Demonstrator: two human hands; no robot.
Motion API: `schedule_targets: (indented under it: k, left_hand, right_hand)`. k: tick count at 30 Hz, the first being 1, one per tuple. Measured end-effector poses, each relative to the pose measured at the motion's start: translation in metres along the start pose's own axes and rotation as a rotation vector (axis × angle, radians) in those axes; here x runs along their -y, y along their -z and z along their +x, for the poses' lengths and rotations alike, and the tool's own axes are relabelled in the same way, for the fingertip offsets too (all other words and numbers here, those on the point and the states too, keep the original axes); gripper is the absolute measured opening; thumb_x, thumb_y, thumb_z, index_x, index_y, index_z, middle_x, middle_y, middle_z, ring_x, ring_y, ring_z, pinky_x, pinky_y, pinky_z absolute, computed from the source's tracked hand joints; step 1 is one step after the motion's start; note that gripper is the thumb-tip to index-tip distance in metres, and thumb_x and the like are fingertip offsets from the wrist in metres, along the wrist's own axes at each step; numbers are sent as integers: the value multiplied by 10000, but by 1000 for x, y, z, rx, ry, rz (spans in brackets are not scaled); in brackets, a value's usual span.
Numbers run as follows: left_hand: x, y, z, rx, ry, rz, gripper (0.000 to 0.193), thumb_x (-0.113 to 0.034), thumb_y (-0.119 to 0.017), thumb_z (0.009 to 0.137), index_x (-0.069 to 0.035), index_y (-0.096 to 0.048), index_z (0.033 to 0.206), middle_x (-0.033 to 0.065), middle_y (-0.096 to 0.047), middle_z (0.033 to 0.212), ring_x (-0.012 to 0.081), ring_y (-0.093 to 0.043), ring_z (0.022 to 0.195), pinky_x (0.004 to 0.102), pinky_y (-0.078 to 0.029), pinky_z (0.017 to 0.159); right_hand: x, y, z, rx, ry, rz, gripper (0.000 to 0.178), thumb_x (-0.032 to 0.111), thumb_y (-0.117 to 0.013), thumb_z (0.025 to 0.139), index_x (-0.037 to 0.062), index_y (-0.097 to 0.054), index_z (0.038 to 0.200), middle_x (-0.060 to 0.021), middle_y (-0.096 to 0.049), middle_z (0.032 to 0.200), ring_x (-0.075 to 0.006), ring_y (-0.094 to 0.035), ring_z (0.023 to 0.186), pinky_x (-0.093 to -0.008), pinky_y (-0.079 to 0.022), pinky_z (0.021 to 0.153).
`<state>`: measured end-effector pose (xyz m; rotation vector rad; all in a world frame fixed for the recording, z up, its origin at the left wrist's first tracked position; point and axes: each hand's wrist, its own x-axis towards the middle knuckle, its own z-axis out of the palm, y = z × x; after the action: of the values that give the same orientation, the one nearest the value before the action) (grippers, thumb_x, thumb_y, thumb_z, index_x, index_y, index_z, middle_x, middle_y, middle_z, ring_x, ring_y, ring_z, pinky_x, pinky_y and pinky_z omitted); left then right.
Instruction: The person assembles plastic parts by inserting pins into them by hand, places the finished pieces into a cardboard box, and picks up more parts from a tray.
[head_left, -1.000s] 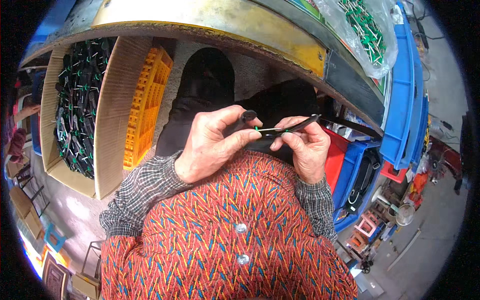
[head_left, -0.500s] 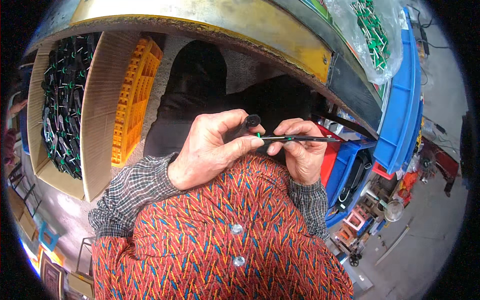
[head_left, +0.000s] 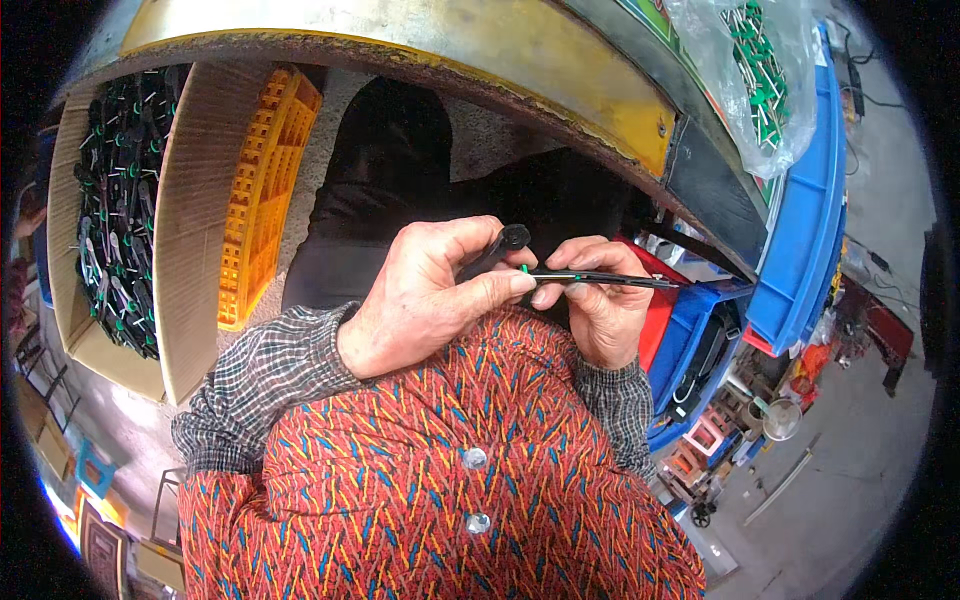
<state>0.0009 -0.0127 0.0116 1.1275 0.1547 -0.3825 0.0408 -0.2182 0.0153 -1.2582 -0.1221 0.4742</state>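
In front of my chest, both hands hold a slim black plastic piece [head_left: 652, 282] with a thin metal pin and a small green part along it. My left hand [head_left: 410, 295] pinches it near the green part, thumb against the fingers. A black stem with a round end [head_left: 514, 237] stands out above that hand; whether it belongs to the same piece I cannot tell. My right hand [head_left: 608, 318] grips the piece further right between thumb and fingers, and its thin end sticks out past them.
An open cardboard box [head_left: 192, 240] full of similar black pieces stands at left, beside an orange plastic crate [head_left: 262, 210]. The worn table edge [head_left: 600, 85] runs across the top. At right are a clear bag of green-headed pins [head_left: 765, 85], a blue tray [head_left: 797, 225] and a blue bin [head_left: 668, 385].
The view has shifted slightly. Both hands keep the same hold, and the black piece stays between them at nearly the same tilt.
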Motion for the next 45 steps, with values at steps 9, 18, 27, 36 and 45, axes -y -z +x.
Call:
schedule_targets:
  k: [9,18,27,36,45]
  left_hand:
    - [-1,0,1,-16,9,58,156,-124,-669,866,-3,-615,948,-27,-587,703,-6,-456,514,174,-357,429]
    - [0,2,3,-56,-220,287,152,-102,-687,832,17,-633,912,43,-633,742,47,-555,698,232,-458,595]
    - [-4,7,6,8,-330,441,166,-89,-703,798,7,-660,926,97,-666,812,134,-630,696,250,-483,618]
    - [1,8,8,10,-467,528,182,-74,-729,746,-4,-661,899,117,-671,832,212,-665,719,286,-507,619]
    - [5,10,7,75,-610,674,230,-20,-727,690,-22,-653,907,109,-658,834,262,-655,736,327,-522,636]
  right_hand:
    - [-1,0,0,-20,-7,-54,185,-8,-697,779,-35,-594,930,-205,-612,988,-242,-632,860,-351,-555,749]
    - [0,1,1,-28,25,-180,158,-37,-702,753,-29,-615,884,-188,-641,951,-259,-633,908,-359,-536,798]
    - [6,0,2,-5,31,-208,137,-47,-686,773,-48,-622,894,-197,-633,967,-264,-653,863,-360,-558,753]
    - [11,-1,3,71,-37,-122,151,-90,-636,796,-84,-601,942,-203,-621,968,-256,-671,743,-348,-575,683]
    - [15,0,2,72,-253,-104,139,-19,-633,825,-71,-596,948,-142,-652,855,-210,-661,671,-314,-562,636]
